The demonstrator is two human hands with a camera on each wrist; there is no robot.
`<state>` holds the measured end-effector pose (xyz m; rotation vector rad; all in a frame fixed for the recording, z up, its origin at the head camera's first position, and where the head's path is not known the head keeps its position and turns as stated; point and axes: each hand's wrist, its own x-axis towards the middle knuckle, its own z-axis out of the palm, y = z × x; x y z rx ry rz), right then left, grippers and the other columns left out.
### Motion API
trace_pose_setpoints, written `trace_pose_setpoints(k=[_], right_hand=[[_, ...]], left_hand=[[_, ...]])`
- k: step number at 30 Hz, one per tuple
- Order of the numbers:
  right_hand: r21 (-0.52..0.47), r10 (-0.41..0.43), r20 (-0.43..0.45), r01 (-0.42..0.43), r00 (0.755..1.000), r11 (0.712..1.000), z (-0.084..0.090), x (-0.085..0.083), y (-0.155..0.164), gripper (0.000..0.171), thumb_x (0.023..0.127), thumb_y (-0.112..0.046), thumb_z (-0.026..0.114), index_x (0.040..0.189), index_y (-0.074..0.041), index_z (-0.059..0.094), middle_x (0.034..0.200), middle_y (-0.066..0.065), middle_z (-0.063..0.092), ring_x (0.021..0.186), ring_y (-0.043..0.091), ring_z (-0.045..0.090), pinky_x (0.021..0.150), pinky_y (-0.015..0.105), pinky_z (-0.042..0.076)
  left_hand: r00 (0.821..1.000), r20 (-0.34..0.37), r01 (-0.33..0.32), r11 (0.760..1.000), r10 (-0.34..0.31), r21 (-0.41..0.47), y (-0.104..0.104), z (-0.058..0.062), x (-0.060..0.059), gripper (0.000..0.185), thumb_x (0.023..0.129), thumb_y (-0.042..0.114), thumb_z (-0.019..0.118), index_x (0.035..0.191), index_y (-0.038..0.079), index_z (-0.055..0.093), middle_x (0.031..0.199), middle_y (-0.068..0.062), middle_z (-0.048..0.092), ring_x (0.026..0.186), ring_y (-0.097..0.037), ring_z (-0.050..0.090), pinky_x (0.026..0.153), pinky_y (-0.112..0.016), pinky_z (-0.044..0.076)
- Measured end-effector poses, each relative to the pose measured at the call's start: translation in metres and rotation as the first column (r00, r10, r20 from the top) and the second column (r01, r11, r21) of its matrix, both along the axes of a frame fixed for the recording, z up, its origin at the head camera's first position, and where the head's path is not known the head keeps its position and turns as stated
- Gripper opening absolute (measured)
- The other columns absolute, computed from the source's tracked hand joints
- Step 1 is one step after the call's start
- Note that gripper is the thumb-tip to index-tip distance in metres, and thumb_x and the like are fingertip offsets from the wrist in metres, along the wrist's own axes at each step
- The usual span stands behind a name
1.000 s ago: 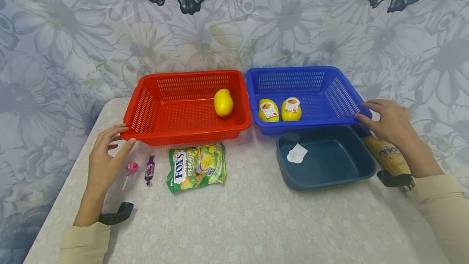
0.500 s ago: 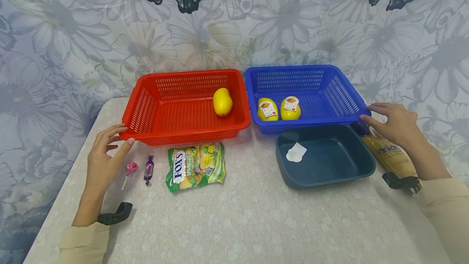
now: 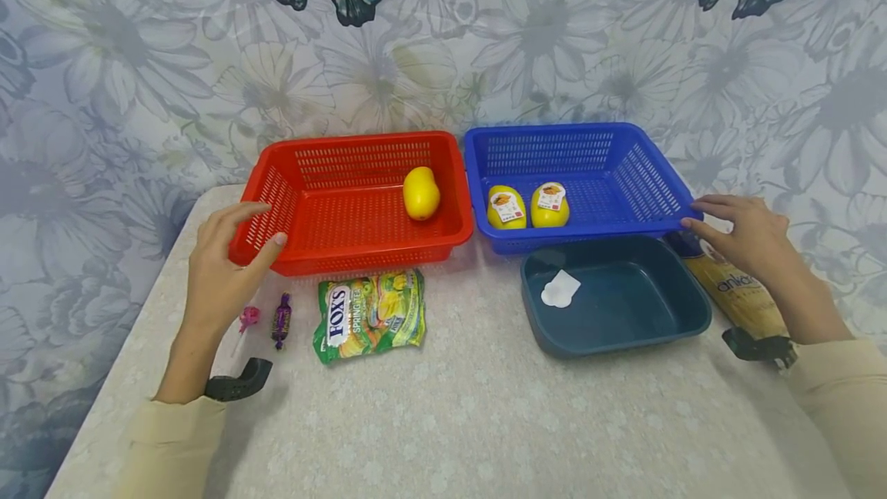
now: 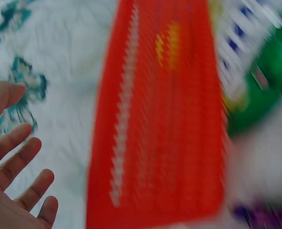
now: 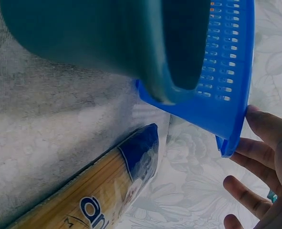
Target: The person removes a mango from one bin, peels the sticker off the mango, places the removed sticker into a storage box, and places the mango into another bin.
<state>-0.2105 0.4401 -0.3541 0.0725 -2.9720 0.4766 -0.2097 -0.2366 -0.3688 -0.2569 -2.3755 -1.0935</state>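
Observation:
My left hand (image 3: 225, 264) hovers by the front left corner of the red plastic basket (image 3: 360, 262), fingers spread and holding nothing. In the left wrist view the red basket (image 4: 160, 143) is blurred, with that hand apart from it. One yellow mango (image 3: 421, 193) lies inside the red basket. At the right, my right hand (image 3: 748, 233) pinches the front right rim of the blue basket (image 3: 589, 233). The right wrist view has the thumb on one side of the blue basket's (image 5: 226, 114) rim and a finger on the other. Two labelled yellow mangoes (image 3: 550, 210) lie in the blue basket.
A dark teal tub (image 3: 617, 345) with a white paper label (image 3: 560, 289) stands before the blue basket. Right of it lies a pasta packet (image 3: 741, 299). A green Fox's candy bag (image 3: 374, 314), a purple wrapped candy (image 3: 281, 322) and a pink lollipop (image 3: 249, 317) lie at left.
My left hand has let go of the red basket's corner and moved up and to the right. The blue basket and my right hand stay nearly in place, the hand having shifted slightly outward earlier.

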Motion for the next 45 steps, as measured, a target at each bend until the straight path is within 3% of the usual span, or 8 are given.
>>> trace_pose_setpoints(k=[3,8,17,27,37,45], right_hand=[[-0.001,-0.002,-0.001,0.002,1.0,1.0,0.001,0.0,-0.001,0.058,0.101,-0.043,0.058,0.13,0.007,0.059,0.139,0.034,0.047,0.125,0.061,0.033,0.085,0.079,0.02],[0.02,-0.016,0.034,0.015,0.999,1.0,0.002,0.0,-0.002,0.062,0.101,-0.048,0.054,0.133,0.006,0.057,0.141,0.034,0.045,0.127,0.061,0.031,0.086,0.08,0.02],[0.001,-0.022,0.04,0.022,0.999,1.0,0.003,0.001,-0.003,0.063,0.101,-0.048,0.053,0.133,0.006,0.056,0.142,0.034,0.044,0.128,0.061,0.03,0.089,0.083,0.016],[-0.003,-0.012,0.034,0.013,0.999,1.0,0.002,0.0,-0.002,0.058,0.102,-0.043,0.055,0.133,0.006,0.057,0.142,0.033,0.044,0.129,0.061,0.031,0.086,0.078,0.022],[-0.013,-0.008,0.034,0.009,0.999,1.0,0.0,0.001,-0.005,0.058,0.102,-0.042,0.055,0.133,0.007,0.056,0.142,0.033,0.044,0.129,0.06,0.033,0.085,0.076,0.023],[-0.016,-0.012,0.035,0.012,0.999,1.0,-0.001,0.002,-0.004,0.059,0.103,-0.042,0.053,0.135,0.007,0.055,0.143,0.032,0.044,0.129,0.06,0.033,0.085,0.077,0.022]], left_hand=[[0.997,0.006,0.075,0.997,-0.075,-0.004,0.02,0.014,-0.008,0.047,0.089,0.023,0.076,0.134,0.018,0.063,0.14,-0.002,0.053,0.131,-0.024,0.042,0.105,-0.063,0.033],[0.989,0.027,0.147,0.989,-0.146,-0.033,0.044,0.025,-0.025,0.047,0.09,0.03,0.075,0.133,0.017,0.062,0.136,-0.002,0.054,0.123,-0.024,0.047,0.102,-0.059,0.036],[0.972,0.081,0.224,0.973,-0.219,-0.05,0.074,0.03,-0.045,0.051,0.088,0.035,0.076,0.135,0.019,0.061,0.135,0.0,0.054,0.119,-0.021,0.047,0.101,-0.056,0.037],[0.931,0.124,0.354,0.933,-0.344,-0.071,0.115,0.036,-0.061,0.059,0.086,0.042,0.078,0.137,0.02,0.058,0.136,0.004,0.053,0.128,-0.021,0.044,0.106,-0.053,0.035],[0.896,0.207,0.416,0.906,-0.392,-0.084,0.155,0.043,-0.075,0.063,0.084,0.051,0.076,0.137,0.025,0.056,0.139,0.009,0.051,0.13,-0.017,0.04,0.107,-0.047,0.037],[0.872,0.255,0.457,0.882,-0.419,-0.114,0.185,0.045,-0.089,0.067,0.084,0.053,0.074,0.141,0.023,0.053,0.144,0.004,0.048,0.131,-0.02,0.039,0.101,-0.043,0.044]])
